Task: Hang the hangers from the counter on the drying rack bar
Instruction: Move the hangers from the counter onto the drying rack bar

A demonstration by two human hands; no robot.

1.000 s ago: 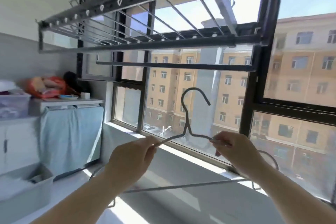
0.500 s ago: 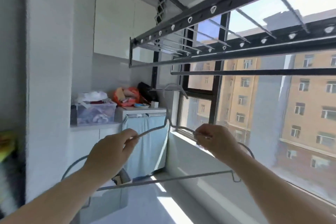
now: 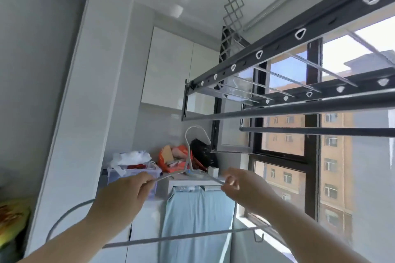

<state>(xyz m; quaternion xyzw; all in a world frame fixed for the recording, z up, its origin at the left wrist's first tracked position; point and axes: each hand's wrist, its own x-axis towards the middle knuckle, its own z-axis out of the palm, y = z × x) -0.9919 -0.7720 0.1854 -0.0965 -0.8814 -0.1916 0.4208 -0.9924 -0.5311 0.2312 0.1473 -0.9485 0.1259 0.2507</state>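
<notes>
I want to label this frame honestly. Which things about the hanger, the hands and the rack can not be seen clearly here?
All in the head view:
- Hanger: the shoulders pass into the left hand and right hand, so the grip points are hidden.
- Drying rack bar: its right end is cut off by the frame edge.
- Counter: clutter covers it; whether more hangers lie there cannot be told.

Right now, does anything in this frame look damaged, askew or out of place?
Nothing stands out. Both hands, left and right, hold the hanger level by its shoulders, hook upright, below the rack bar.
</notes>
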